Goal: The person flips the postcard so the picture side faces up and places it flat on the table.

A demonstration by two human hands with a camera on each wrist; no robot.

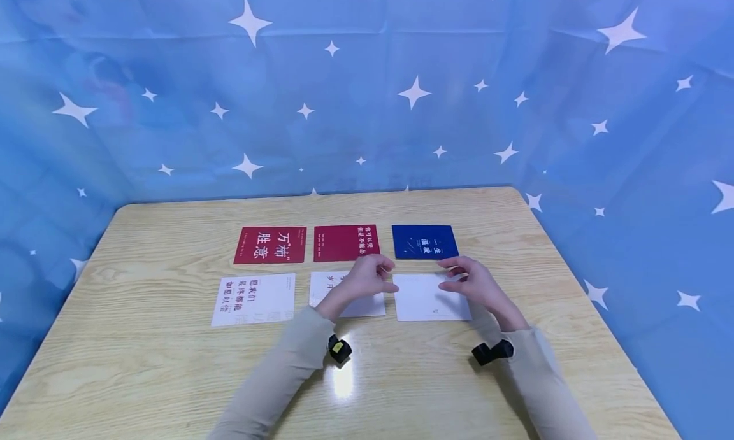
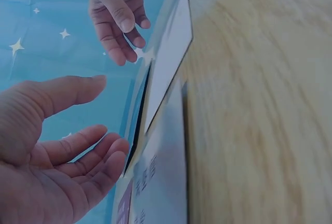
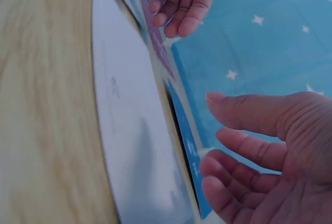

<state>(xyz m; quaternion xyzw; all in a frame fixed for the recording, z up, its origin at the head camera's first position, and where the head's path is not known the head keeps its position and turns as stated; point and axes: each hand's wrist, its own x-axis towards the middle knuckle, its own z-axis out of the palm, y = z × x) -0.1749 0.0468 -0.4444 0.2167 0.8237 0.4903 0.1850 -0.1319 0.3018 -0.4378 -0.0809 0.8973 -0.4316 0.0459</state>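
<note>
My left hand (image 1: 366, 277) hovers over the middle white card (image 1: 362, 305) of the front row, covering part of its print. Above the right edge of the right-hand white card (image 1: 427, 300) is my right hand (image 1: 473, 284); that card carries only a small mark near its lower edge. Both hands face each other with fingers loosely bent, thumbs apart from them, and nothing held. In the left wrist view the left palm (image 2: 57, 182) shows bare, as does the right palm (image 3: 290, 182) in the right wrist view. Just beyond the right hand lies a blue card (image 1: 424, 242) with white characters.
At the back lie two red cards, one left (image 1: 271, 245) and one in the middle (image 1: 338, 242). A white card with dark characters (image 1: 252, 300) lies front left. The wooden table (image 1: 172, 376) meets a blue star-patterned cloth (image 1: 367, 64). Each wrist wears a black band.
</note>
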